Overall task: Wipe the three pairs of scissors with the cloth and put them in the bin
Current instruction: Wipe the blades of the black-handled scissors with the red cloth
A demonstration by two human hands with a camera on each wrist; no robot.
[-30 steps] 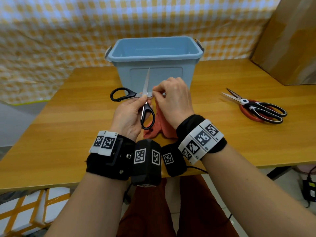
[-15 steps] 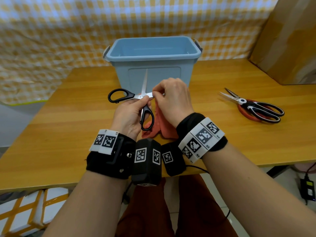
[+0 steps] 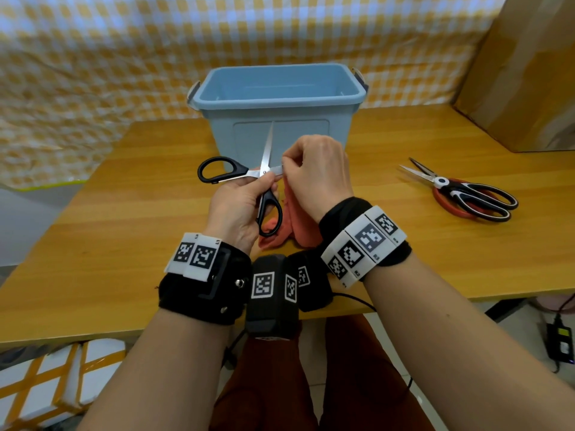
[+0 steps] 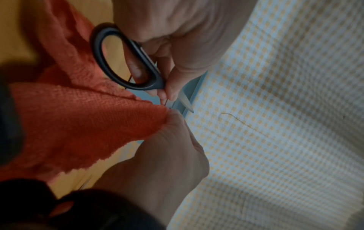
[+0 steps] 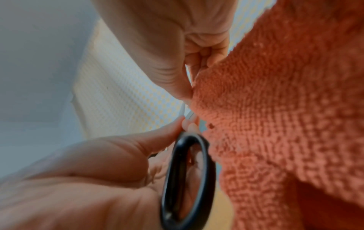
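Observation:
Black-handled scissors (image 3: pixel 264 172) are spread wide open above the table, one blade pointing up in front of the blue bin (image 3: pixel 280 98). My left hand (image 3: pixel 239 206) grips them at the lower handle loop (image 4: pixel 126 62). My right hand (image 3: pixel 314 172) pinches the orange cloth (image 3: pixel 298 219) around the other blade, which points right and is mostly hidden by the fingers. The cloth (image 5: pixel 275 109) hangs down below that hand. Two more pairs lie on the table at the right: black-and-white scissors (image 3: pixel 466 194) on top of red-handled scissors (image 3: pixel 448 203).
The wooden table (image 3: pixel 124 244) runs left and right of my hands. A brown cardboard box (image 3: pixel 529 73) stands at the back right. A yellow checked sheet (image 3: pixel 124 57) hangs behind the bin. Cables and a charger (image 3: pixel 560 337) lie on the floor at the right.

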